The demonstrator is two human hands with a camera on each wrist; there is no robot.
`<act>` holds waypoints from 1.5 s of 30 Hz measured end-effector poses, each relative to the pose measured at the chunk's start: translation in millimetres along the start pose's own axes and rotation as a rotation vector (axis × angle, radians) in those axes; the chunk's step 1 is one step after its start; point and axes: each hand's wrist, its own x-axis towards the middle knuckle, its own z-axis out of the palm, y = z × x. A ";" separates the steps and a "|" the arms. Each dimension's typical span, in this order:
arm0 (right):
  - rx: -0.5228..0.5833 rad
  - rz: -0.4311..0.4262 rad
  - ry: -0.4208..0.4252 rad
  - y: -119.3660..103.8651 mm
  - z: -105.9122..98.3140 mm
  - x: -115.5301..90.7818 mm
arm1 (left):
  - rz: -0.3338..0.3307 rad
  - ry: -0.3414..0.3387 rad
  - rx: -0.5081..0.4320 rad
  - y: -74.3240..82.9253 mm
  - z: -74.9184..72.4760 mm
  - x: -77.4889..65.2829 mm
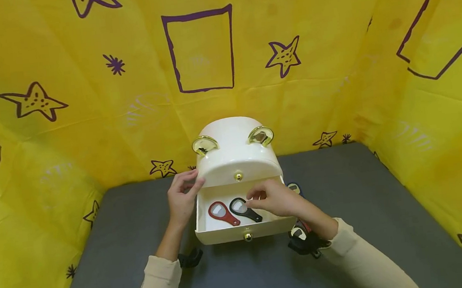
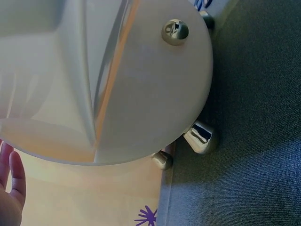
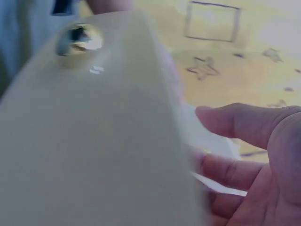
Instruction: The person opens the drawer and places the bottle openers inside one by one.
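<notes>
You had the white cabinet (image 1: 234, 157) standing on the grey tabletop (image 1: 389, 221), its lower drawer (image 1: 223, 236) pulled out toward you. Your left hand (image 1: 183, 197) was up against the cabinet's left side, the thumb at the front edge and the fingers reaching back along the wall; that grip was loose, fingers fairly straight and holding nothing.

Your right hand (image 1: 274, 198) came in over the drawer's right wall, the forearm crossing above that side. Its grip was narrow, thumb and fingers bent with a gap between them, and held nothing. The fingertips were just beside the lens of the black magnifier (image 1: 245, 209); you couldn't tell whether they touched it.

The red magnifier (image 1: 223, 213) lay to the left of the black one on the drawer floor. Both had their round heads toward the cabinet and their handles slanting to the front right, the handle ends near the drawer's front wall. The red one sat nearer the left wall, well apart from your right fingers.

In front of the drawer's gold knob (image 1: 248, 237), a broad stretch of tabletop ran back toward you between your sleeves (image 1: 157, 285). More of it spread to the right, up to the yellow cloth (image 1: 318, 94). A blue-rimmed piece (image 1: 294, 187) showed partly just beside the cabinet's right side.
</notes>
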 end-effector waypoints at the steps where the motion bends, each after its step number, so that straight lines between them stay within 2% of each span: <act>1: 0.018 -0.001 0.012 -0.9 -6.0 -3.2 | 0.000 0.003 -0.001 0.1 0.2 0.3; 6: 0.054 0.045 0.073 1.4 -34.7 -18.1 | 0.010 0.012 -0.004 -0.4 0.3 1.0; 12: 0.094 0.098 0.154 16.8 -58.6 -31.8 | 0.002 0.008 0.000 -2.0 -0.1 -0.5; 21: 0.185 0.322 0.299 47.8 -73.4 -40.2 | 0.008 0.010 -0.004 -3.0 -0.2 -1.7; 29: 0.198 0.392 0.343 94.3 -61.1 -35.2 | -0.002 0.013 -0.005 -1.4 -0.5 -2.0; 36: 0.071 0.485 0.343 134.4 -38.9 -26.9 | -0.002 0.013 -0.003 -0.5 -0.6 -2.5; 45: -0.059 0.534 0.332 164.9 -18.2 -24.2 | 0.000 0.016 0.001 1.0 -0.1 -3.0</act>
